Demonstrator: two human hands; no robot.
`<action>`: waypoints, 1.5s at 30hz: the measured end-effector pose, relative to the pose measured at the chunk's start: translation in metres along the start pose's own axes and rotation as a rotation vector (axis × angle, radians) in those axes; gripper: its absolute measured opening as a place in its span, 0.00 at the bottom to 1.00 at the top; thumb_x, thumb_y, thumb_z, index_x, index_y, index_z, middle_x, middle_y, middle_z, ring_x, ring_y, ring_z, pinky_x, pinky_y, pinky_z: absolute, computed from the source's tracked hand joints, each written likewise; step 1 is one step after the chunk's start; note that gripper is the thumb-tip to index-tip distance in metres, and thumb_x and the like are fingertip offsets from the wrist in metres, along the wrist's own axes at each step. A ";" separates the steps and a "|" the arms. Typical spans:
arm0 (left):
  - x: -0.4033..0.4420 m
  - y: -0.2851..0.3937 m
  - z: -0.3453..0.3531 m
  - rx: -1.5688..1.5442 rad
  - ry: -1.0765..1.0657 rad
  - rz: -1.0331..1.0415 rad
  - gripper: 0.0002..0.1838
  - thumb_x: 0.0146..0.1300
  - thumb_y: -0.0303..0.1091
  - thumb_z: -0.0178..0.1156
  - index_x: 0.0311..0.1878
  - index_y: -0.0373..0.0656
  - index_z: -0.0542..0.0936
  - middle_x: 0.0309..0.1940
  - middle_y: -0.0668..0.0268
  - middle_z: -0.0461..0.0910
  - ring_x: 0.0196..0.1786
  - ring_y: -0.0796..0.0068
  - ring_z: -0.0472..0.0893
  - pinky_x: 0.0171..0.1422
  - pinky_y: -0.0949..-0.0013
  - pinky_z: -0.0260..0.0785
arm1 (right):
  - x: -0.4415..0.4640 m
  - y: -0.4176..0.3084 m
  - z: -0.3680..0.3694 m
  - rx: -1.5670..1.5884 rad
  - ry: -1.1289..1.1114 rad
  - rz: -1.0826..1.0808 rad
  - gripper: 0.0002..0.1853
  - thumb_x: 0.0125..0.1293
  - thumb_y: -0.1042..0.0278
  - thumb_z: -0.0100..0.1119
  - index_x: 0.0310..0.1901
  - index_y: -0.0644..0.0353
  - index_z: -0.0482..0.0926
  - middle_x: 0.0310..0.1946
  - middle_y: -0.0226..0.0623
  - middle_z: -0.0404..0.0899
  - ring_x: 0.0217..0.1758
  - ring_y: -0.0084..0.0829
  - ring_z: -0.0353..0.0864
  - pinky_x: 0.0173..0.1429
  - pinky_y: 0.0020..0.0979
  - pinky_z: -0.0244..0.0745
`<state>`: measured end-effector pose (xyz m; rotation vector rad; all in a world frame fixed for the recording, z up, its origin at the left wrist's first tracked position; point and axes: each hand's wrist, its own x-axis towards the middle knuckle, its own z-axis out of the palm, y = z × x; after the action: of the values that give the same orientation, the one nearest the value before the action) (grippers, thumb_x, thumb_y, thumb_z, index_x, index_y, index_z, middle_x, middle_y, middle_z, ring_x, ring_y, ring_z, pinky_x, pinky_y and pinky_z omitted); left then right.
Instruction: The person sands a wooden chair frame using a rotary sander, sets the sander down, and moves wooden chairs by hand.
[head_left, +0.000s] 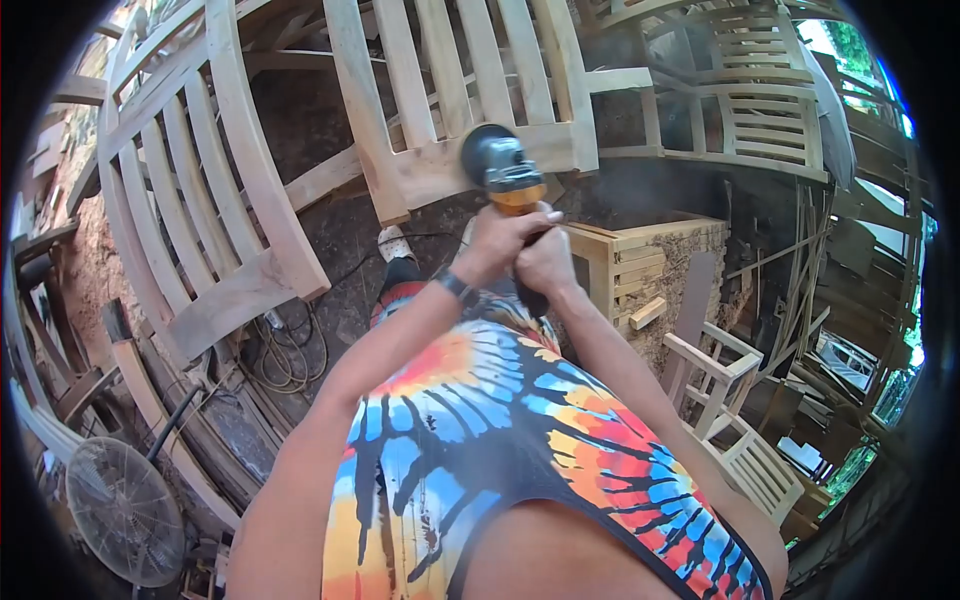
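An angle grinder (pixel 518 198) with a yellow-and-black body and a round disc is held out in front of me. My left hand (pixel 490 243), with a dark band at its wrist, is closed around the body just behind the head. Against it, my right hand (pixel 547 266) is wrapped round the rear part, whose dark end sticks out below. The disc is over the lower rail of a slatted wooden frame (pixel 435 170); whether it touches the wood I cannot tell. Dust hangs in the air to the right.
Another slatted frame (pixel 235 290) leans at the left. Below it, a coiled cord (pixel 285 355) lies on the ground near a round fan (pixel 125 510). On the right are a stack of wooden pieces (pixel 650 260), a small wooden frame (pixel 715 370) and slatted furniture (pixel 765 120) farther back.
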<state>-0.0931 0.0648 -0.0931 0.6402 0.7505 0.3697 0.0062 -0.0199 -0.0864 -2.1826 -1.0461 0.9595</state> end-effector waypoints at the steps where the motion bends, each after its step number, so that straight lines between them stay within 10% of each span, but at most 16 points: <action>1: -0.010 0.002 -0.010 0.038 0.088 0.023 0.14 0.62 0.35 0.78 0.47 0.41 0.87 0.42 0.70 0.88 0.43 0.79 0.86 0.51 0.70 0.78 | -0.003 -0.019 0.007 0.062 -0.044 -0.019 0.22 0.60 0.69 0.66 0.57 0.65 0.79 0.42 0.57 0.89 0.51 0.49 0.91 0.50 0.43 0.84; 6: -0.037 0.023 -0.022 0.097 0.350 0.042 0.16 0.61 0.36 0.79 0.48 0.38 0.87 0.42 0.65 0.89 0.41 0.76 0.88 0.48 0.71 0.80 | -0.005 -0.061 0.022 0.299 -0.137 -0.180 0.23 0.60 0.70 0.66 0.57 0.62 0.76 0.42 0.54 0.88 0.49 0.49 0.92 0.51 0.44 0.83; 17: 0.065 0.003 0.039 -0.201 -0.416 -0.108 0.12 0.68 0.38 0.72 0.50 0.43 0.85 0.41 0.70 0.86 0.44 0.78 0.86 0.51 0.71 0.78 | 0.019 -0.021 -0.050 -0.209 0.292 0.166 0.20 0.57 0.72 0.64 0.53 0.64 0.82 0.41 0.59 0.88 0.51 0.53 0.90 0.51 0.47 0.84; 28: -0.016 0.026 0.011 0.211 0.305 0.084 0.17 0.60 0.36 0.80 0.45 0.36 0.87 0.41 0.65 0.88 0.42 0.78 0.86 0.50 0.69 0.79 | 0.007 -0.038 -0.006 0.267 -0.076 -0.154 0.25 0.60 0.61 0.71 0.57 0.61 0.77 0.42 0.53 0.89 0.50 0.49 0.91 0.50 0.42 0.84; 45: -0.021 0.033 -0.014 0.168 0.370 0.050 0.18 0.60 0.39 0.80 0.47 0.37 0.88 0.42 0.65 0.89 0.42 0.78 0.86 0.49 0.70 0.79 | 0.014 -0.064 0.004 0.186 -0.182 -0.108 0.22 0.59 0.65 0.69 0.55 0.63 0.79 0.40 0.53 0.89 0.49 0.48 0.91 0.49 0.42 0.83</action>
<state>-0.1207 0.0837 -0.0685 0.7600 1.1288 0.4812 -0.0187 0.0282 -0.0490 -1.8966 -1.0978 1.1723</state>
